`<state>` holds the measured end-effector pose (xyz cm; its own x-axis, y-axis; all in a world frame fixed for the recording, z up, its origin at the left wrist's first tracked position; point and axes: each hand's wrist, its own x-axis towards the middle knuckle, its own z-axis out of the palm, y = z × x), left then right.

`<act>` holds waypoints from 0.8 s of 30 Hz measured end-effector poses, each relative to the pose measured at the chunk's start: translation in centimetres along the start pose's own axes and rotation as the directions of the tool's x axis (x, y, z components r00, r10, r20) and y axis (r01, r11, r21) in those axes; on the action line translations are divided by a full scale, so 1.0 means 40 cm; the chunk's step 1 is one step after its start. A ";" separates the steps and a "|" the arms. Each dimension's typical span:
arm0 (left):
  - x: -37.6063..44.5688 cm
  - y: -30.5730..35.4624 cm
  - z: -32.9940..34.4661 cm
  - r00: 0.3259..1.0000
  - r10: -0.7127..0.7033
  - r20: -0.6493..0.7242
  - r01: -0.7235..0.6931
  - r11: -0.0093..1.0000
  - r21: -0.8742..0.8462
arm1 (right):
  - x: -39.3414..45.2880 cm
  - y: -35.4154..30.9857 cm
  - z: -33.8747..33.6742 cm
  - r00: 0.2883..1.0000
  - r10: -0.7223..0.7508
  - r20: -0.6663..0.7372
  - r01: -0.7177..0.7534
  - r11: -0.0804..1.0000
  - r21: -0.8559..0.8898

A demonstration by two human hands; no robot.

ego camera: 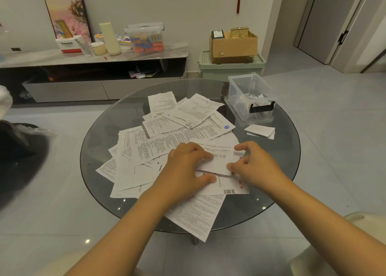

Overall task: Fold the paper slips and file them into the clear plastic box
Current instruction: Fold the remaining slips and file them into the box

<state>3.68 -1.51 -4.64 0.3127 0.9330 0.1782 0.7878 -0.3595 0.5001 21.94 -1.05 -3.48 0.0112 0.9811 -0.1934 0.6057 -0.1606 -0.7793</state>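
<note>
- Paper slip point(217, 160), the one being worked, lies on top of the loose paper pile point(167, 133) at the near middle of the round glass counter point(96, 133), its long axis running roughly left to right between the two hands.
- Left hand point(186, 171) lies on the slip's left part, fingers point(203, 153) curled over its far edge and thumb at the near edge; it seems to be pinching the slip.
- Right hand point(255, 165) has its curled fingers on the slip's right end, thumb and forefinger nipping the near right corner.
- Clear plastic box point(248, 100) stands open at the far right edge of the counter, a few folded slips already inside.
- Folded slips point(261, 130) sit just in front of the box.
- The box lies ahead and to the right, so I'd judge the right hand is nearer for filing.
</note>
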 end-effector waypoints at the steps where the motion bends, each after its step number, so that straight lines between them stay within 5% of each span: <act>1: -0.003 0.005 0.004 1.000 0.027 0.002 -0.027 1.000 0.009 | -0.002 -0.001 0.001 1.000 0.020 0.000 -0.020 0.999 0.039; 7: -0.021 0.014 0.017 0.995 0.090 -0.053 -0.082 0.988 0.128 | -0.015 -0.008 0.011 0.996 0.051 0.071 -0.067 0.966 0.249; 17: -0.057 0.001 -0.003 0.997 0.026 -0.077 -0.021 0.997 0.073 | -0.015 -0.016 -0.012 0.935 -0.352 0.041 0.354 0.923 -0.151; 24: -0.063 -0.010 -0.008 0.993 -0.084 -0.079 0.076 0.993 -0.093 | 0.008 -0.006 -0.002 0.933 -0.310 0.185 0.341 0.924 -0.171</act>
<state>2.42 -3.73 -5.04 0.2026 0.9581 0.2024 0.7568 -0.2844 0.5886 21.86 -0.70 -3.29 -0.3245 0.9446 -0.0489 0.6994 0.2048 -0.6848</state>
